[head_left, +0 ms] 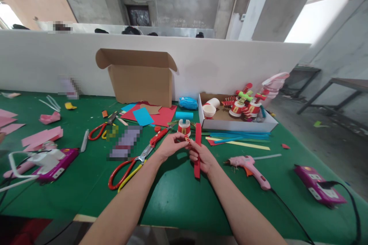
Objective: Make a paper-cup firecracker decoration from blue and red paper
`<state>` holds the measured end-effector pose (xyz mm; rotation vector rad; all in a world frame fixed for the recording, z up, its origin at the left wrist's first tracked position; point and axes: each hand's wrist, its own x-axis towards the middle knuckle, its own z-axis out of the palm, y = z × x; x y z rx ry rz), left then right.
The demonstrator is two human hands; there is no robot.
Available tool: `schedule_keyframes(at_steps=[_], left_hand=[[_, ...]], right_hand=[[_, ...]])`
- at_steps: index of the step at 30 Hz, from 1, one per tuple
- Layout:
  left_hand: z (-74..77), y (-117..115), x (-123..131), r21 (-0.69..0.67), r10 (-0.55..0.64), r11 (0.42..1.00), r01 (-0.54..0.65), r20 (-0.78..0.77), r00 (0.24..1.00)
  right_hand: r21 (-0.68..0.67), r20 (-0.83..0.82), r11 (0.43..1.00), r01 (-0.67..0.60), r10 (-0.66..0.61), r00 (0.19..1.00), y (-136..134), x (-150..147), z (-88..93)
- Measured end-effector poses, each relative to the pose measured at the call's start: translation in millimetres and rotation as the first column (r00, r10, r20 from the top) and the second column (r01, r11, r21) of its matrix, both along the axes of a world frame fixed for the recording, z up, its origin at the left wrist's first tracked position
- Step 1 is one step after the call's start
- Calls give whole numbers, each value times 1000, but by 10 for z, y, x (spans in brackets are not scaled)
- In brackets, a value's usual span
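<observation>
My left hand (171,146) pinches a small folded paper strip (187,139) in red and pale yellow between thumb and fingers. Closed around a flat red paper strip (197,134), which stands nearly upright, my right hand (204,157) also brings its fingertips to the folded piece. Just behind both hands is a red-and-white paper cup (184,127) with a blue paper roll (184,115) on top and springy folded strips at its sides. Large scissors (140,159) with red and yellow handles lie left of my left hand.
A pink glue gun (250,166) lies right, its cord running to a purple power strip (319,185). Behind it are paper strips (241,142) and a white box (238,125) holding cups and finished figures. Coloured sheets (149,115), smaller scissors (99,130) and another power strip (57,166) lie left.
</observation>
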<state>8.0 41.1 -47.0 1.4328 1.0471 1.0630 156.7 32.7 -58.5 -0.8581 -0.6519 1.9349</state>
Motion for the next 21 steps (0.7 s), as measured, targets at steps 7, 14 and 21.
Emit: schedule_keyframes(at_steps=[7, 14, 21], left_hand=[[-1, 0, -1, -8, -3, 1000, 3, 19, 1000], [0, 4, 0, -28, -12, 1000, 13, 39, 999], [-9, 9, 2, -36, -19, 999, 20, 54, 998]], right_hand=[[2, -2, 1000, -4, 4, 1000, 0, -8, -1], [-15, -14, 1000, 10, -10, 1000, 0, -9, 10], [-23, -16, 1000, 13, -13, 1000, 5, -9, 13]])
